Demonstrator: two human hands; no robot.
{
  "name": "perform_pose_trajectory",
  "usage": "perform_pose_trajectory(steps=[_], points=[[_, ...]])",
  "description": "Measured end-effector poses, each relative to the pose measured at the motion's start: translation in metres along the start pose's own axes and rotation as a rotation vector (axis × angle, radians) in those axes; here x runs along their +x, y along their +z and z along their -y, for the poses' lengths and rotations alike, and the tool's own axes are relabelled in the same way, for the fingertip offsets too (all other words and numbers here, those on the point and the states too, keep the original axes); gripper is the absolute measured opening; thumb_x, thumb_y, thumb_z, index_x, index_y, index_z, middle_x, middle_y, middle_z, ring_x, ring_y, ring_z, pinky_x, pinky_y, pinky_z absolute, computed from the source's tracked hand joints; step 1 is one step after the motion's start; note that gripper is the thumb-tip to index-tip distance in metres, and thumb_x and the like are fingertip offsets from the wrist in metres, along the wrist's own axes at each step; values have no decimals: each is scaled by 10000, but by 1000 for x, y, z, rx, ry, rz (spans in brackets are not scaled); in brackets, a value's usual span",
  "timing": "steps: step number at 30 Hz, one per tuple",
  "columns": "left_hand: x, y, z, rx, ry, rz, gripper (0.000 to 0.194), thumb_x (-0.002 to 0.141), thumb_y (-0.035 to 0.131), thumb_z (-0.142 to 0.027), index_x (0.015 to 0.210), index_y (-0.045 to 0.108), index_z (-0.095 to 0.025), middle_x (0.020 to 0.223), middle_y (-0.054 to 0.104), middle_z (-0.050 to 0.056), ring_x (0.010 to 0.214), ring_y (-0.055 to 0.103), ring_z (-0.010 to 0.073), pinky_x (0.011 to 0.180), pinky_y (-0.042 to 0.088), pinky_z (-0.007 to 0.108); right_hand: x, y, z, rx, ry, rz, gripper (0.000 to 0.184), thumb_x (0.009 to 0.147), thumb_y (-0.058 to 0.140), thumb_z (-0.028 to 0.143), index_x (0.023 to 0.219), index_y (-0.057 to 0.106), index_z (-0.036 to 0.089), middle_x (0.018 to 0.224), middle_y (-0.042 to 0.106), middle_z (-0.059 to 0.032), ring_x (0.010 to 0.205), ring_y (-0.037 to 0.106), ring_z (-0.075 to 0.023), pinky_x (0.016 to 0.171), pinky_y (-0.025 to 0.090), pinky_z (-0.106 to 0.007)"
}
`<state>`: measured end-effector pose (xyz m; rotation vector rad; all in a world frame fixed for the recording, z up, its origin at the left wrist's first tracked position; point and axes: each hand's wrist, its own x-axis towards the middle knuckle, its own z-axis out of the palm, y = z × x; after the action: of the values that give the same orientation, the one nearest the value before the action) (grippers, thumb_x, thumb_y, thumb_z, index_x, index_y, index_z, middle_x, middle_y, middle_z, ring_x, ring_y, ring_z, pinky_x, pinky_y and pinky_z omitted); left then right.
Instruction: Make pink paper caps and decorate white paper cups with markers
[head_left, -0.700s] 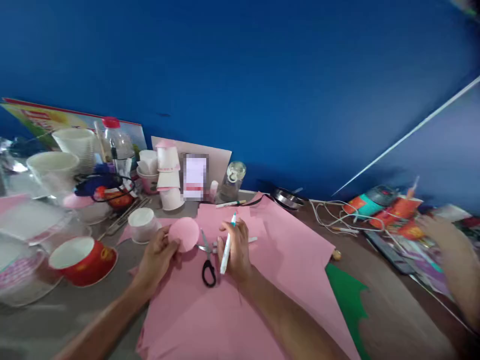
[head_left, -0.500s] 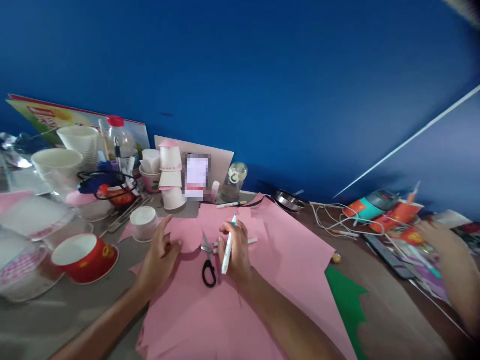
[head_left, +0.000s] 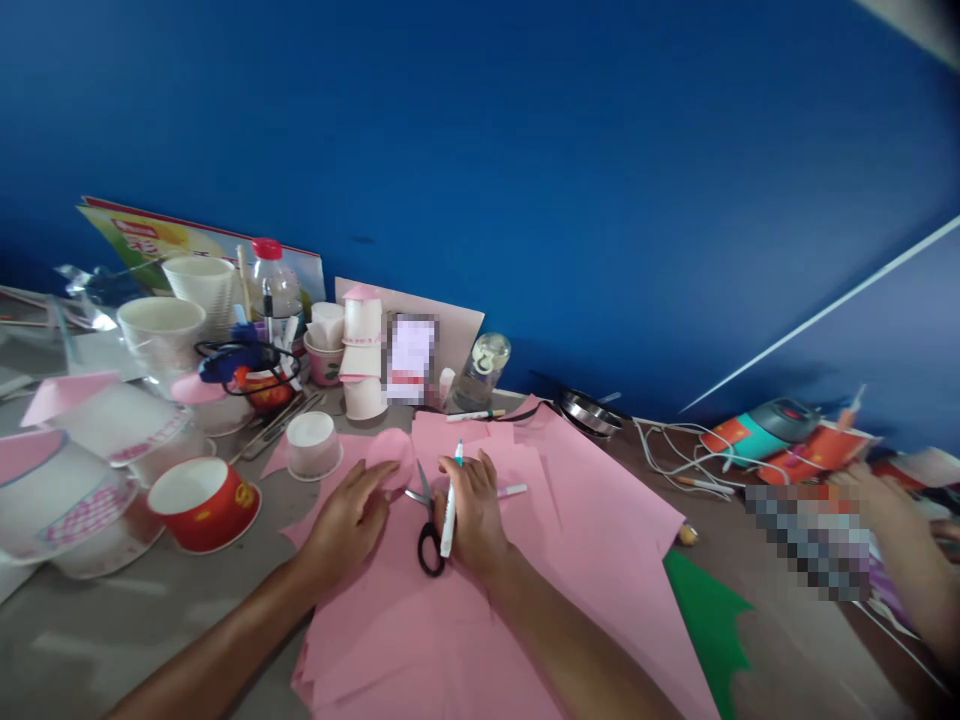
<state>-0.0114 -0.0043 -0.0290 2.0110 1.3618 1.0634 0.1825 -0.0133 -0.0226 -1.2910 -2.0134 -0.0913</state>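
My right hand [head_left: 476,515] is closed around a white marker [head_left: 449,515] with a blue tip, which points up and away from me. A large sheet of pink paper [head_left: 592,520] lies under both hands. My left hand [head_left: 349,525] rests on the pink paper, palm down, with thumb and forefinger apart. Its fingertips touch the near part of a rounded pink paper piece [head_left: 393,450] and hide some of it. Between my hands lie scissors [head_left: 430,550] with black handles, blades slightly apart and pointing away. A white pen [head_left: 514,490] is partly hidden behind my right hand.
On the left stand a red paper bowl [head_left: 204,505], a small white cup [head_left: 312,445] and stacked paper cups [head_left: 161,325]. A phone [head_left: 411,355] leans near a glass jar [head_left: 482,370] by the blue wall. At right, another person's hand [head_left: 874,500] is near cables [head_left: 656,455].
My view has turned slightly left. The left hand has moved right, further over the rounded paper piece and closer to the scissors. The marker stays in my right hand, now tilted more upright.
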Motion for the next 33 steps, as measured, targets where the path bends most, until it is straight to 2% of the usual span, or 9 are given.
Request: perform_pose_trajectory(steps=[6, 10, 12, 18, 20, 23, 26, 29, 33], points=[[-6, 1, -5, -79, -41, 92, 437, 842, 523, -313, 1258, 570, -187, 1305, 590, 139, 1293, 460, 307, 1061, 392, 490, -8, 9, -3, -38, -85, -80, 552, 874, 406, 124, 1411, 284, 80, 1192, 598, -183, 1130, 531, -293, 1064, 292, -598], [-10, 1, -14, -214, -79, 151, 500, 810, 581, -324, 1293, 535, -202, 1164, 652, 124, 1066, 624, 267, 960, 490, 443, -12, 13, -2, -71, -104, -46, 617, 901, 365, 131, 1471, 145, 43, 1338, 514, -233, 1263, 471, -307, 1078, 259, -630], [-12, 2, -19, -246, -109, 206, 548, 773, 615, -274, 1307, 521, -194, 1084, 670, 107, 999, 640, 252, 921, 511, 411, -13, 13, -1, -95, -104, -34, 640, 902, 361, 129, 1484, 110, 39, 1365, 495, -245, 1287, 462, -306, 1081, 253, -635], [-13, 5, -29, -227, -201, 275, 550, 734, 588, -184, 1281, 548, -142, 1190, 579, 143, 947, 623, 227, 882, 509, 380, -12, 13, 8, -139, -118, -6, 693, 882, 349, 103, 1495, 42, 5, 1388, 471, -280, 1311, 454, -306, 1083, 256, -634], [-11, 4, -32, -205, -206, 269, 473, 749, 561, -168, 1220, 596, -157, 1143, 600, 124, 927, 613, 218, 859, 504, 357, -12, 13, 12, -133, -127, 7, 702, 881, 353, 90, 1498, 28, 8, 1391, 468, -280, 1310, 459, -301, 1082, 269, -628], [-8, 1, -37, -191, -141, 264, 265, 790, 511, -155, 984, 686, -195, 945, 657, 66, 861, 591, 202, 819, 490, 331, -13, 12, 15, -110, -158, 21, 702, 877, 364, 64, 1502, 47, 23, 1394, 464, -278, 1307, 461, -309, 1070, 291, -633], [-5, -1, -38, -225, -108, 214, 206, 840, 477, -192, 764, 668, -197, 776, 648, 34, 769, 569, 188, 783, 485, 325, -14, 12, 13, -77, -203, -15, 671, 890, 392, 77, 1507, 128, 99, 1410, 458, -244, 1344, 407, -335, 1051, 299, -664], [-4, -2, -33, -309, -160, 122, 207, 870, 466, -243, 793, 647, -181, 762, 629, 34, 721, 581, 176, 725, 508, 319, -13, 12, 9, -34, -155, -98, 641, 920, 439, 171, 1499, 169, 129, 1425, 429, -237, 1360, 368, -357, 1044, 308, -676], [-1, -4, -24, -467, -228, -10, 227, 883, 477, -326, 904, 642, -171, 797, 599, 32, 757, 624, 184, 670, 546, 299, -6, 7, -3, -13, -12, -203, 567, 930, 436, 228, 1455, 253, 120, 1345, 480, -224, 1291, 431, -342, 1034, 343, -648]])
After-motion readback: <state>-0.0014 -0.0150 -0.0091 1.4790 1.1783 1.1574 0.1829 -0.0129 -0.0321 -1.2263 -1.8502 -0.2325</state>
